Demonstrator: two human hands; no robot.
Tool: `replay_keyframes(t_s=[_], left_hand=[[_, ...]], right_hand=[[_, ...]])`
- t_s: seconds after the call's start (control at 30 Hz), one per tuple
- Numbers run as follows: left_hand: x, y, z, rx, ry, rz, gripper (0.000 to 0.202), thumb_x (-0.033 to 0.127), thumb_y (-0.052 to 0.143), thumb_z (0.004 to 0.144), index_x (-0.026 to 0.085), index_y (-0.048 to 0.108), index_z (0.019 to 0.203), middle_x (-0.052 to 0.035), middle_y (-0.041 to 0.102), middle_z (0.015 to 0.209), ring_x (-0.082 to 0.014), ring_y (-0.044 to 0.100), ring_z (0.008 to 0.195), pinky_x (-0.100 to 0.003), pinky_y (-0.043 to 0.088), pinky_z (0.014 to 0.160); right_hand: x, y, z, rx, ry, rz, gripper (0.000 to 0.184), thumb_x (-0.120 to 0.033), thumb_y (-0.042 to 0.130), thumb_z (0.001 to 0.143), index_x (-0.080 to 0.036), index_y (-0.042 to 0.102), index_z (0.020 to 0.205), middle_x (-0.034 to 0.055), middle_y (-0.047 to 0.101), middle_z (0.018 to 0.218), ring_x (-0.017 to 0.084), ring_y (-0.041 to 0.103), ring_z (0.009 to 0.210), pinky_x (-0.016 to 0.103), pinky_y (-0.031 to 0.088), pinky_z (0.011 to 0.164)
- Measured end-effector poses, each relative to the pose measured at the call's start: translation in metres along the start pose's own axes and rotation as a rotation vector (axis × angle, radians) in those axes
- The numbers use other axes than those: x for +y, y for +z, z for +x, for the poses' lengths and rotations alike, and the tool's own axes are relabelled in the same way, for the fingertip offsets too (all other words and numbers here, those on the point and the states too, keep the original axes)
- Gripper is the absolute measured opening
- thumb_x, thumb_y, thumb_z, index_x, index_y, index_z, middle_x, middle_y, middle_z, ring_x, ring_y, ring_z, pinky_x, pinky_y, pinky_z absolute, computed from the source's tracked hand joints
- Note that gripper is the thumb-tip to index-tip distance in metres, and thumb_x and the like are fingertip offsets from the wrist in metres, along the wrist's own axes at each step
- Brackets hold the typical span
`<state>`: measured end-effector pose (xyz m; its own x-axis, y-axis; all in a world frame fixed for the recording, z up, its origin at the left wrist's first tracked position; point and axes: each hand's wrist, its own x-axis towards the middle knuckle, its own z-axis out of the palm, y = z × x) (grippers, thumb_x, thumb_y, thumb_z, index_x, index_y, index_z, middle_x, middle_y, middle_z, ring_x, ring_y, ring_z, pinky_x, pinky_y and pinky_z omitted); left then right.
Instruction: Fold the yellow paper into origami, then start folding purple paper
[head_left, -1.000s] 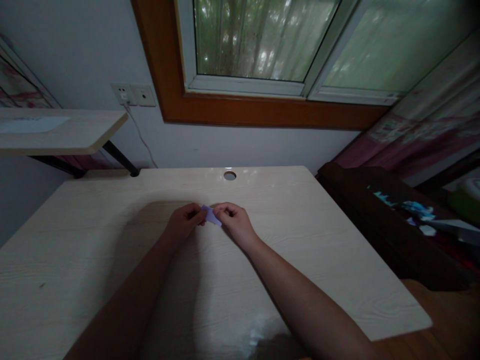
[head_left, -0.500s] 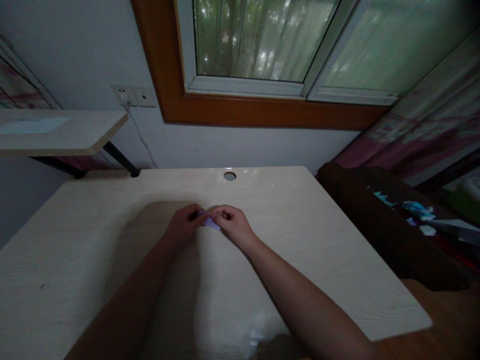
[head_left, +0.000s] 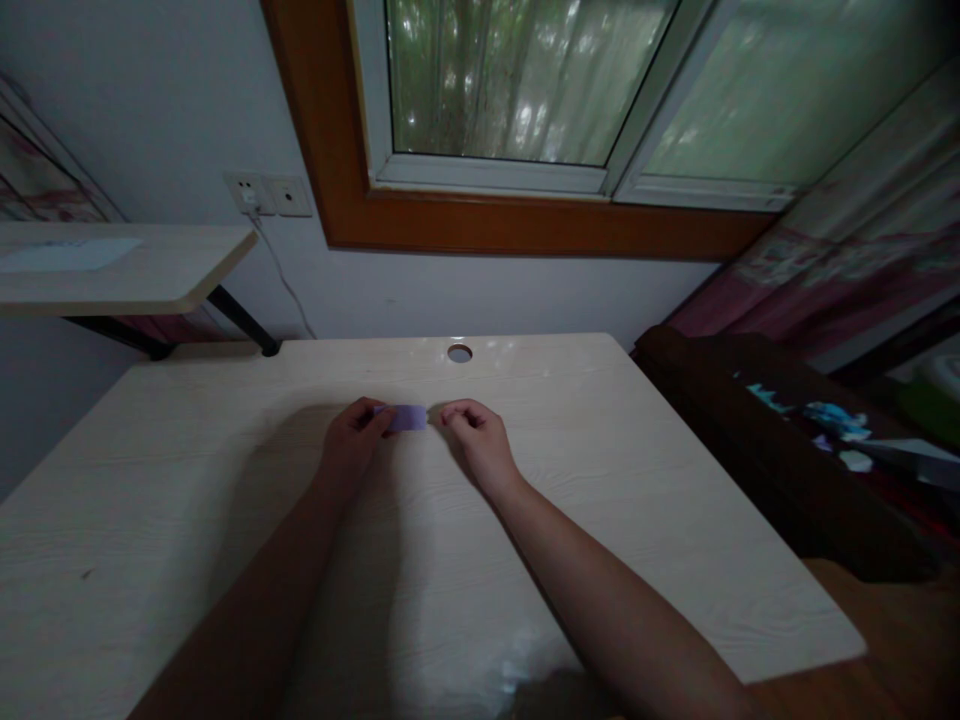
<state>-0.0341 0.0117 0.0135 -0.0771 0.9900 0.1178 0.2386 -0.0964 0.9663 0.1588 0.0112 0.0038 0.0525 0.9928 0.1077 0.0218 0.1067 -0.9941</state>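
Note:
Between the thumb and fingers of my left hand [head_left: 352,438] is a small purple piece of paper [head_left: 409,418], a narrow rectangle pointing right, just above the desk. Its left end is hidden under my thumb. My right hand [head_left: 478,435] is a short way to the right of the paper and apart from it. Its fingers are curled in with the thumb against them, and nothing shows in them. Both hands are over the far middle part of the pale wooden desk [head_left: 600,540].
A round cable hole [head_left: 460,353] is near the desk's back edge. At the left a raised shelf [head_left: 187,262] on black legs bears a sheet of paper [head_left: 71,254]. Beyond the desk's right edge stands a dark wooden piece of furniture [head_left: 720,420] with small blue and white items.
My right hand has let go of the purple paper and moved slightly right. My left hand has shifted a little left with the paper, which now lies flatter and shows its broad face.

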Motion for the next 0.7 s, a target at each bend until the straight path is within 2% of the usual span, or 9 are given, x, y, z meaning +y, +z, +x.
replay_keyframes(t_s=[0.13,0.23,0.37,0.5,0.7], left_hand=[[0.0001,0.0007,-0.0009,-0.022,0.011,0.005,0.021,0.037,0.063,0.08,0.017,0.063,0.074,0.0012,0.061,0.065,-0.0136,0.057,0.065,-0.025,0.046,0.066],[-0.0022,0.0028,-0.0018,-0.072,0.028,-0.024,0.022,0.039,0.065,0.08,0.017,0.063,0.076,0.0011,0.062,0.066,-0.0137,0.058,0.065,-0.024,0.046,0.064],[-0.0069,0.0047,-0.0027,-0.128,0.035,-0.043,0.025,0.041,0.067,0.079,0.016,0.064,0.077,-0.0001,0.063,0.069,-0.0137,0.058,0.067,-0.024,0.046,0.063],[-0.0061,0.0052,-0.0038,-0.185,0.056,0.0,0.025,0.041,0.066,0.079,0.017,0.064,0.076,-0.0003,0.062,0.069,-0.0137,0.057,0.066,-0.023,0.044,0.063],[-0.0016,0.0062,-0.0048,-0.21,0.109,0.112,0.022,0.039,0.065,0.079,0.018,0.064,0.076,0.0011,0.059,0.067,-0.013,0.052,0.063,-0.023,0.039,0.059]], right_hand=[[-0.0007,0.0004,-0.0001,-0.056,-0.028,0.005,0.023,-0.039,0.064,0.082,-0.018,0.071,0.09,0.0046,0.069,0.086,0.015,0.055,0.071,0.026,0.042,0.066],[0.0001,0.0016,-0.0016,-0.146,-0.014,-0.033,0.03,-0.044,0.067,0.081,-0.019,0.072,0.098,0.0021,0.066,0.08,0.013,0.05,0.065,0.025,0.038,0.061],[0.0003,0.0017,-0.0035,-0.193,-0.008,-0.093,0.029,-0.045,0.069,0.079,-0.019,0.073,0.09,-0.0015,0.056,0.066,0.012,0.044,0.06,0.024,0.034,0.057],[0.0004,0.0005,-0.0041,-0.183,-0.003,-0.113,0.024,-0.043,0.069,0.078,-0.019,0.073,0.082,-0.0013,0.055,0.065,0.013,0.044,0.06,0.025,0.033,0.056],[0.003,0.0004,-0.004,-0.195,-0.018,-0.138,0.021,-0.04,0.068,0.078,-0.019,0.072,0.08,-0.003,0.048,0.059,0.012,0.04,0.057,0.025,0.03,0.054]])
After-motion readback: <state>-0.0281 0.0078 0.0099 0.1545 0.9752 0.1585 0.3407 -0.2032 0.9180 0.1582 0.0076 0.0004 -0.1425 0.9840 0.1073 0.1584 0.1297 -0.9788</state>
